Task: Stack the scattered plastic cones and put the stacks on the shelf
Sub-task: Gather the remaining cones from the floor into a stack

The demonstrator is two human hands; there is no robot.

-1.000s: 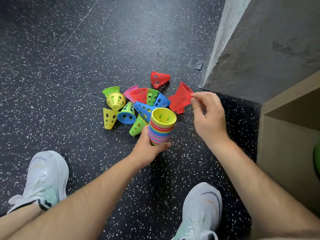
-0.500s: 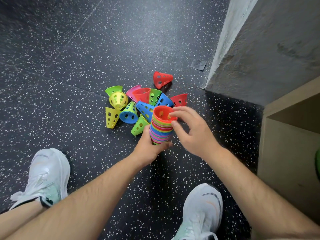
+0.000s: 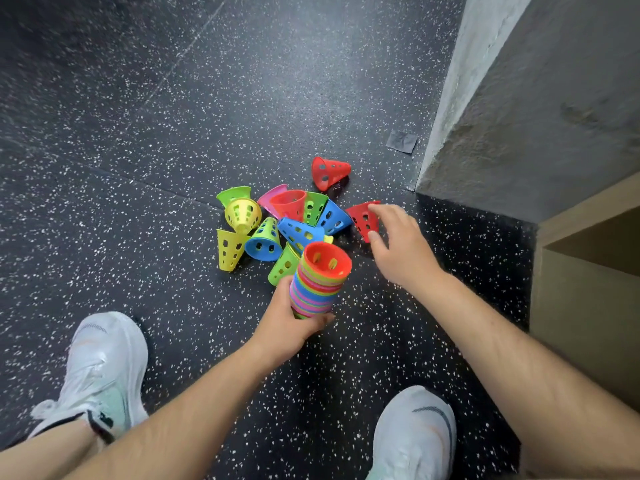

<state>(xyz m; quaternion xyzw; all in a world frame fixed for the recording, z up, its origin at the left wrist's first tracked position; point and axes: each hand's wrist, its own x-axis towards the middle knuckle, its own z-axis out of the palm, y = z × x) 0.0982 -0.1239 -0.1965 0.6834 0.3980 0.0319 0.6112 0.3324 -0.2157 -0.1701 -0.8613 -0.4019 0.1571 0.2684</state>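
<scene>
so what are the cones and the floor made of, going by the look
Cones: thin moulded plastic, judging by saturated colours, cut-out holes and a slight sheen. Floor: likely rubber matting, matte black with white flecks and a visible seam.

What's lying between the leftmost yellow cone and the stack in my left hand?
Two loose cones in the head view: a green-and-blue cone beside the yellow cone, then a lime green cone next to the stack your left hand holds.

The black floor point(image 3: 173, 116) is flecked with white and crossed by thin seams point(image 3: 145, 183). A rough grey wall point(image 3: 554, 98) rises at the right, with a small grey patch point(image 3: 401, 141) near its foot. A pale wooden shelf point(image 3: 588, 306) stands beside it.
</scene>
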